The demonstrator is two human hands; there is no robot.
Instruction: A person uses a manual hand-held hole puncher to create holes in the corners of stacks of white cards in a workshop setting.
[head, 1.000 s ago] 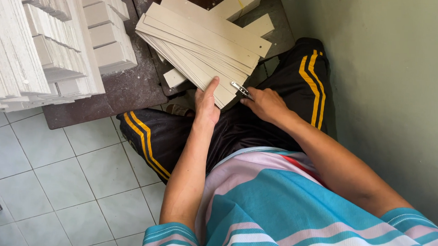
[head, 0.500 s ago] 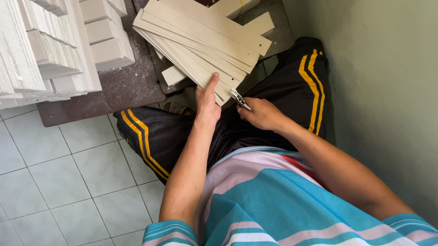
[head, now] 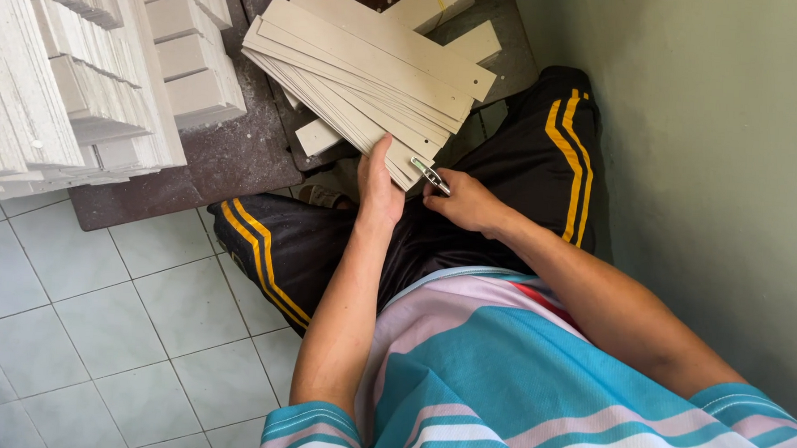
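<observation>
Frame centre: left hand (head: 378,185) steadying fanned pale strips (head: 369,75); right hand (head: 462,202) gripping small metal tool (head: 430,176) at stack edge.

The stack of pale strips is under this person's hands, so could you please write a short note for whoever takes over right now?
Left hand: flat on the near end of the stack of pale strips, steadying it.
Right hand: grips a small metal tool, its tip at the stack's near edge.
The stack lies fanned on a dark board; white blocks are piled to the left.
Nothing is visibly finished; the tool's effect on the strips cannot be seen.
</observation>
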